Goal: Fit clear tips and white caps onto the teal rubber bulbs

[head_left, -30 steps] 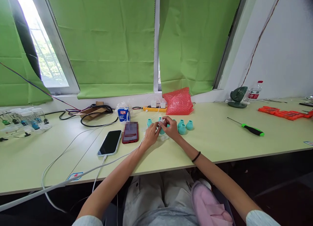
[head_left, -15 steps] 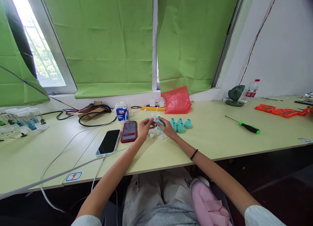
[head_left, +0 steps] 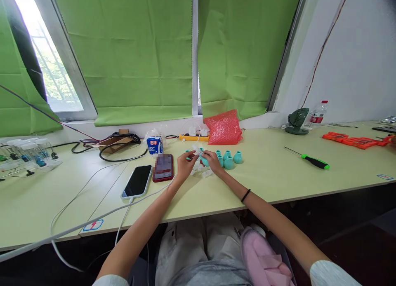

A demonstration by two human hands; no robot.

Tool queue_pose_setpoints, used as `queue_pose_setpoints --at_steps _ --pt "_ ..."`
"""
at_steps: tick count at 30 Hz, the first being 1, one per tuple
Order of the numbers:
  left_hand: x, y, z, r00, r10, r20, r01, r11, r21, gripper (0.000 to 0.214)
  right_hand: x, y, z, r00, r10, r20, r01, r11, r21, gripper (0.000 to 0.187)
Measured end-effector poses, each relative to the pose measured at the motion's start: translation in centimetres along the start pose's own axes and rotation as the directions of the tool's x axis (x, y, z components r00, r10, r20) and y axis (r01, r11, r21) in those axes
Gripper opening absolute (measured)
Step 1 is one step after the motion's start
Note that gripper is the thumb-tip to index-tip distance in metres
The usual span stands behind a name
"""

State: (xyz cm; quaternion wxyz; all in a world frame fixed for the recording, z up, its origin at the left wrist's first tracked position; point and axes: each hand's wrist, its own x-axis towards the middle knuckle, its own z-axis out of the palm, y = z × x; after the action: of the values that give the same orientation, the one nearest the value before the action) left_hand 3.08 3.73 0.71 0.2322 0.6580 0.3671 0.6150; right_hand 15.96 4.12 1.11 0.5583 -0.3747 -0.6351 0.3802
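Observation:
My right hand (head_left: 213, 162) is closed around a small turquoise bulb-shaped piece (head_left: 204, 161) with a narrow neck, tilted toward my left hand. My left hand (head_left: 186, 163) pinches a small clear-white plastic piece (head_left: 195, 148) against the neck of that bulb. Whether the two pieces are joined cannot be made out. Several more turquoise bulbs (head_left: 229, 162) stand upright just right of my right hand, and others show partly behind my fingers. Loose translucent plastic pieces (head_left: 206, 174) lie on the table under my hands.
Two phones, one dark-screened (head_left: 137, 181) and one red-cased (head_left: 163, 168), lie left of my hands. Behind are a blue drink carton (head_left: 155, 145), a yellow power strip (head_left: 185, 137) and a red bubble-wrap bag (head_left: 223, 128). A screwdriver (head_left: 314, 160) and a fan (head_left: 297, 122) are to the right.
The turquoise bulb in my right hand has tilted and shifted slightly down and right. My left hand stays close beside it, with its fingers still at the plastic piece.

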Motion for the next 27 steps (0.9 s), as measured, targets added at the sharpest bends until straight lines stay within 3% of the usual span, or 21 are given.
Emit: queue_pose_setpoints --at_steps 4,11,19,27 --pt "-0.4 0.0 0.2 0.993 0.113 -0.019 -0.110 0.987 0.120 0.019 -0.2 0.1 0.3 1.000 -0.008 -0.003 0.008 0.999 -0.037 0.023" --pt "-0.5 -0.4 0.0 0.982 0.185 -0.047 -0.168 0.953 0.252 0.015 -0.5 0.6 0.7 0.998 -0.058 -0.011 0.056 0.991 -0.125 0.025" --pt "-0.7 -0.5 0.2 0.983 0.174 -0.064 -0.147 0.942 0.302 0.015 -1.1 1.0 0.8 0.980 -0.187 -0.067 0.157 0.937 -0.310 0.022" --pt "-0.5 -0.3 0.1 0.990 0.140 -0.037 -0.122 0.945 0.304 0.015 -1.1 1.0 0.6 0.972 -0.225 -0.074 0.178 0.899 -0.399 0.020"
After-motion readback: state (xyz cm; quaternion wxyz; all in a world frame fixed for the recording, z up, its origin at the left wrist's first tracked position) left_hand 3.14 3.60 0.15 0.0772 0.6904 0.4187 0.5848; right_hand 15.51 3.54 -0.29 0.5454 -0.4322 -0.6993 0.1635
